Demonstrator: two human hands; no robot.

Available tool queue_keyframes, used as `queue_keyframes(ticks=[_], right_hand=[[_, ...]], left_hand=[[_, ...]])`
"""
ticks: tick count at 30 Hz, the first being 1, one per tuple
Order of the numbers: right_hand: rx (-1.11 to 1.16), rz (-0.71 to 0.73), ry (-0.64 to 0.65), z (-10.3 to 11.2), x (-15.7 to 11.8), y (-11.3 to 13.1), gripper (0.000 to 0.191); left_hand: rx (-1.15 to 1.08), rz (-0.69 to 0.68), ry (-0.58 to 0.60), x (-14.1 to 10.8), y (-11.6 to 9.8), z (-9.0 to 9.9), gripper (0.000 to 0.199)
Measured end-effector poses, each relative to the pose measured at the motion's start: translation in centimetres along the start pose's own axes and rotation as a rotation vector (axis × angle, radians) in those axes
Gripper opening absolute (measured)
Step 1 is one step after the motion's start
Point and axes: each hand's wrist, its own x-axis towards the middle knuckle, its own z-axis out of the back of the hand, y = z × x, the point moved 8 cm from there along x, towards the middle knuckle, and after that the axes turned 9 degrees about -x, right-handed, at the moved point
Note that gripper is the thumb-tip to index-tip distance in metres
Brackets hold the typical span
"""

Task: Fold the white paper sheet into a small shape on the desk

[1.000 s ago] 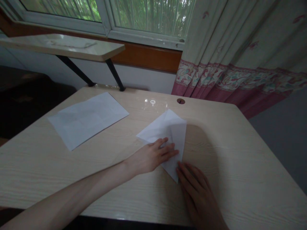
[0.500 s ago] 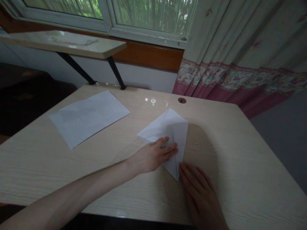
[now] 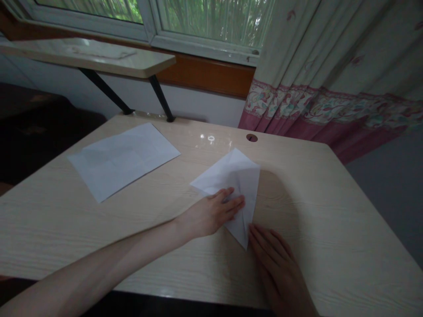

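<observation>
On the left of the bench (image 3: 330,229), a white sheet (image 3: 124,160) lies apart from both hands. Next comes the left hand (image 3: 211,215), its grip relaxed, fingers resting spread over the folded paper (image 3: 246,171) at mid-bench without clasping it. Compared with a second ago, those fingertips sit slightly farther back from the paper's right edge, and more crease shows toward its lower point; the folds look otherwise the same, so this seems a small shift of pressure rather than a new fold. Beside the paper's lower right edge lies the right hand (image 3: 277,259), fingers straight and together, its grip clasping nothing visible; whether the fingertips press that edge I cannot tell. No brand, label or writing is legible.
</observation>
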Motion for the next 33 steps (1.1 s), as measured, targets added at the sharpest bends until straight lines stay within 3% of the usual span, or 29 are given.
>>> queue_keyframes(ticks=[7,16,33], right_hand=[[-0.02,0.03,0.031,-0.13,-0.03,-0.1,0.057],[-0.03,0.007,0.01,-0.22,-0.23,0.3,0.057],[-0.089,0.019,0.006,0.07,0.1,0.81,0.054]], left_hand=[[-0.054,-0.06,0.025,-0.26,-0.04,-0.18,0.049],[-0.12,0.009,0.061,-0.23,0.56,-0.68,0.046],[-0.16,0.005,0.071,-0.2,0.5,-0.55,0.052]])
